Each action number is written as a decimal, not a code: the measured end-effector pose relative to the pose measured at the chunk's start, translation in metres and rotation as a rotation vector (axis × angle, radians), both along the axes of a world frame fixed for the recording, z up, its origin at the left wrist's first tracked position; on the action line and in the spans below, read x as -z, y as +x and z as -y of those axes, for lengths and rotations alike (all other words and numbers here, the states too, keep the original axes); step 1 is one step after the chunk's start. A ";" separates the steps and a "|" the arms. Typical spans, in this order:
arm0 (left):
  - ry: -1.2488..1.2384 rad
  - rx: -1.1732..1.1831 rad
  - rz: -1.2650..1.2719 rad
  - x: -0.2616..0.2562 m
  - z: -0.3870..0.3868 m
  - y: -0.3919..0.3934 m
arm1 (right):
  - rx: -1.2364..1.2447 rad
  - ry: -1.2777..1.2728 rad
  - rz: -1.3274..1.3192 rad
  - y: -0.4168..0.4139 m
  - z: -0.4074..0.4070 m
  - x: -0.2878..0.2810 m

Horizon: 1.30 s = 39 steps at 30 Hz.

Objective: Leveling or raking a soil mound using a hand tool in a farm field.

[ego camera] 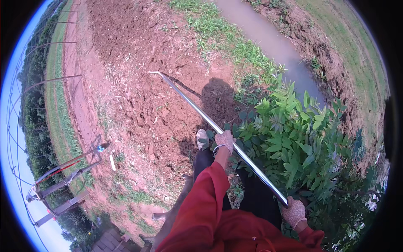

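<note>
A long, shiny metal-handled tool (195, 105), probably a hoe, slants from lower right to upper left. Its pale, bent head (155, 73) is at the soil, seen nearly edge-on. My left hand (224, 141), in a light patterned glove, wraps the middle of the shaft. My right hand (294, 211), gloved the same way, is at the shaft's near end; its fingers are partly hidden. Loose reddish-brown soil (148, 119) lies under the tool. Near my left hand the toe of a light shoe (202, 138) shows.
A leafy green shrub (289, 141) crowds my right side. Beyond it runs a muddy water channel (267, 34) with a grassy bank (217, 28). At left stand a metal frame (67, 179) and curved hoops (50, 80). A white strip (112, 162) lies on the ground.
</note>
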<state>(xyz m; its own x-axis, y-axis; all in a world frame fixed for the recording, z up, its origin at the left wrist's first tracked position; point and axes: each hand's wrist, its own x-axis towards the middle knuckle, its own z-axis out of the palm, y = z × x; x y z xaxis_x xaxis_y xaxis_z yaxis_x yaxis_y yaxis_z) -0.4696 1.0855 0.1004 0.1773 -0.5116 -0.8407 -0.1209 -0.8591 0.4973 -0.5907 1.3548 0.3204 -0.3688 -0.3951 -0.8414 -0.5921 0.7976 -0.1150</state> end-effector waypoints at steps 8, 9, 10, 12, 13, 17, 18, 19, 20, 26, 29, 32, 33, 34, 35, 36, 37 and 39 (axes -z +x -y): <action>0.041 0.119 0.058 0.030 0.016 0.021 | 0.058 0.078 -0.053 0.024 -0.008 0.019; 0.042 0.136 0.055 0.035 0.023 0.024 | 0.075 0.080 -0.056 0.029 -0.008 0.023; 0.062 0.128 0.097 0.041 0.031 0.026 | 0.083 0.115 -0.076 0.034 -0.012 0.027; 0.095 0.157 0.166 0.058 0.054 0.038 | 0.106 0.201 -0.089 0.045 -0.009 0.032; 0.111 0.175 0.176 0.067 0.069 0.047 | 0.121 0.219 -0.077 0.053 0.003 0.030; 0.131 0.102 0.126 0.101 0.151 0.064 | 0.190 0.275 -0.130 0.081 0.058 0.029; 0.111 0.042 0.092 0.119 0.193 0.094 | 0.170 0.195 -0.074 0.091 0.094 0.033; 0.089 -0.020 0.066 0.136 0.233 0.127 | 0.149 0.116 -0.010 0.099 0.126 0.038; 0.134 -0.049 -0.053 0.145 0.252 0.127 | 0.162 0.120 0.001 0.102 0.143 0.045; 0.465 -0.313 -0.206 0.117 0.157 0.097 | 0.143 0.294 -0.260 0.119 0.029 0.101; 0.321 -0.305 -0.203 0.098 0.207 0.091 | 0.272 0.218 -0.304 0.127 0.041 0.127; 0.139 -0.301 -0.290 0.089 0.321 0.106 | 0.265 0.091 -0.206 0.127 0.142 0.189; 0.066 -0.288 -0.339 0.084 0.351 0.113 | 0.258 0.072 -0.183 0.128 0.177 0.203; -0.114 -0.229 -0.285 0.078 0.377 0.117 | 0.226 0.135 -0.083 0.126 0.218 0.211; -0.275 -0.169 -0.250 0.074 0.392 0.114 | 0.216 0.031 -0.069 0.127 0.240 0.216; -0.267 -0.153 -0.252 0.069 0.393 0.104 | 0.244 -0.056 -0.022 0.127 0.254 0.221; -0.256 -0.149 -0.287 0.061 0.393 0.096 | 0.265 -0.118 0.028 0.129 0.275 0.218; -0.313 -0.045 -0.289 0.077 0.410 0.104 | 0.266 -0.161 0.083 0.128 0.307 0.205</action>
<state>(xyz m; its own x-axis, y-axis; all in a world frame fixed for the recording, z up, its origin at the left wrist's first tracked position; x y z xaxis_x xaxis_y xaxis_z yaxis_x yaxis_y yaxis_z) -0.3658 0.6759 0.0239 -0.0149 -0.7470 -0.6647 0.0953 -0.6628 0.7427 -0.4624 1.0478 0.1153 -0.4098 -0.4246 -0.8073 -0.3486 0.8908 -0.2916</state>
